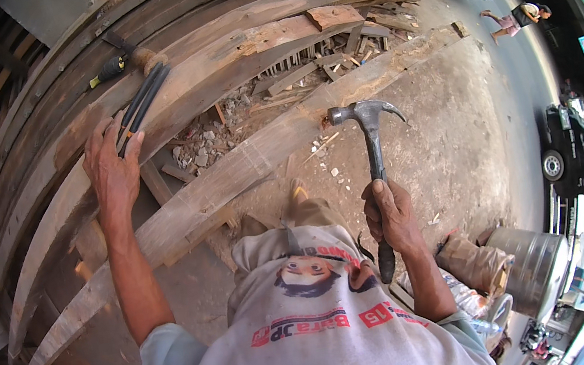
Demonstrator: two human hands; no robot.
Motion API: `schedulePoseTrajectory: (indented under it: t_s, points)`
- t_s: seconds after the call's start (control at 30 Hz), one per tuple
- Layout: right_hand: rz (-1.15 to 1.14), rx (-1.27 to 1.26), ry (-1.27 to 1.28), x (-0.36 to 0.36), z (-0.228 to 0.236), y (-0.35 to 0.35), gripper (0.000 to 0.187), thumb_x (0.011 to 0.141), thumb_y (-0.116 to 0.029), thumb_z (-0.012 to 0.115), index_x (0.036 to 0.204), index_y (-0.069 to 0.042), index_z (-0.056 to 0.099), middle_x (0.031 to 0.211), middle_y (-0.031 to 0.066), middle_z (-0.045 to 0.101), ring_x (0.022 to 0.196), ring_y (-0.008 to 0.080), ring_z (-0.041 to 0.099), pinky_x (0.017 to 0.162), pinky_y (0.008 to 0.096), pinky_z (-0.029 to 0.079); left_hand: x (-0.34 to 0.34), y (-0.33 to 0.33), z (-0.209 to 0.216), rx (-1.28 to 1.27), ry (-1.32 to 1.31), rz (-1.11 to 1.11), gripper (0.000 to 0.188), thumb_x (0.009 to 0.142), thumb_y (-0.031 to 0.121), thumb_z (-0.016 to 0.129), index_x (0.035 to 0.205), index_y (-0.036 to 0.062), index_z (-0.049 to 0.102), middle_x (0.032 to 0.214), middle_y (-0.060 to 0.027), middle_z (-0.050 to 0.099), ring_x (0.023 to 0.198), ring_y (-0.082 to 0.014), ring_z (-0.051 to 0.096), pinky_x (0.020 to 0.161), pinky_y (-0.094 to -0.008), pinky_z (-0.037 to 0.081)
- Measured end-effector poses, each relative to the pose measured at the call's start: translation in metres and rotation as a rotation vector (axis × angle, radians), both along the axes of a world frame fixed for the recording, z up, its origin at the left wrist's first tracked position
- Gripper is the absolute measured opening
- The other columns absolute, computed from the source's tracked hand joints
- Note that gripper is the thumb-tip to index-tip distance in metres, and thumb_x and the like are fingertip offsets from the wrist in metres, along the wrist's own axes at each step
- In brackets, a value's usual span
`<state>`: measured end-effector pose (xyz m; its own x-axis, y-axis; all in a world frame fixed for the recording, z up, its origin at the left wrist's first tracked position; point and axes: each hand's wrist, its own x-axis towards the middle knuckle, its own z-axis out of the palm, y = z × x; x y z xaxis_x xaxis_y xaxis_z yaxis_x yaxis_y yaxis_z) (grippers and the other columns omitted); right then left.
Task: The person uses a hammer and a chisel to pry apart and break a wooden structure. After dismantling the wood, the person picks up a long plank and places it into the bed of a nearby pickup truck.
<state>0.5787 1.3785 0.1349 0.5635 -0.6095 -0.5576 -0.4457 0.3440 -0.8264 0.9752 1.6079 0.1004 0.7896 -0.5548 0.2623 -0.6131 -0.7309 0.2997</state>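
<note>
Your right hand is wrapped round the lower handle of the hammer, thumb laid along the shaft, head up and claw pointing to your right. A grip that slackens on that handle would let the hammer twist or slip.

Your foot shows below, just beyond your shirt, so a dropped hammer might land on it; I cannot make out how well it is covered.

Your left hand is half curled, thumb apart from the fingers, at the near ends of two dark rods over the timber. I cannot tell whether it grips them or only touches them. If the hold is loose, they could roll off the rounded wood; if the hammer were swung there, those bare fingers would be in its way.

The long plank slants between you and the stack, and could shift or trip you if you lean across it. Past it, loose rubble makes poor footing.

Among the curved beams, a yellow-and-black handle lies where a knock could send it into a gap.

Farther off to your right, a person is by the road; a flying chip seems a small risk at that distance.
</note>
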Motion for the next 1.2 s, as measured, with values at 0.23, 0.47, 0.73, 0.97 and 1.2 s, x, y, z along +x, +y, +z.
schedulePoseTrajectory:
  t_s: [0.23,0.47,0.73,0.97,1.2]
  points:
    - [-0.347,-0.157,-0.167,-0.006,0.014,-0.021,0.049,0.107,-0.055,0.051,0.098,-0.007,0.055,0.064,-0.0025,0.046,0.044,0.0087,0.044,0.038,0.0255,0.036,0.000,-0.003,0.003,0.016,0.021,-0.021,0.051,0.098,0.028,0.071,0.143,0.0082,0.061,0.142,-0.0169,0.057,0.133,-0.0361,0.051,0.112,-0.0514,0.040]
    - [0.046,-0.303,0.112,-0.007,-0.008,-0.002,0.058,0.105,-0.060,0.051,0.102,-0.002,0.058,0.071,0.0058,0.054,0.069,0.0187,0.055,0.063,0.0398,0.046,0.004,-0.006,-0.001,0.026,0.033,-0.004,0.049,0.099,0.021,0.068,0.144,0.0040,0.059,0.142,-0.0183,0.056,0.132,-0.0382,0.052,0.110,-0.0520,0.042]
    - [0.204,-0.598,0.053,-0.009,0.017,0.018,0.035,0.103,-0.036,0.063,0.110,-0.002,0.058,0.081,0.0208,0.060,0.073,0.0387,0.062,0.071,0.0490,0.050,0.010,0.004,-0.007,-0.035,0.014,-0.052,0.049,0.099,0.023,0.068,0.144,0.0043,0.059,0.140,-0.0177,0.058,0.129,-0.0385,0.054,0.107,-0.0514,0.043]
    - [0.370,-1.033,0.293,-0.011,-0.011,0.005,0.035,0.094,-0.028,0.074,0.114,-0.004,0.057,0.084,0.0192,0.063,0.074,0.0402,0.067,0.065,0.0487,0.053,-0.001,-0.004,0.004,0.015,0.011,-0.021,0.051,0.099,0.029,0.069,0.142,0.0039,0.061,0.142,-0.0190,0.057,0.131,-0.0394,0.053,0.110,-0.0517,0.042]
    - [0.498,-1.135,0.023,-0.006,0.011,0.016,0.037,0.091,-0.030,0.076,0.112,-0.004,0.060,0.081,0.0190,0.062,0.069,0.0394,0.066,0.060,0.0467,0.051,-0.008,-0.003,0.006,0.013,0.029,0.017,0.053,0.098,0.031,0.071,0.143,0.0048,0.060,0.144,-0.0189,0.056,0.134,-0.0393,0.051,0.114,-0.0513,0.040]
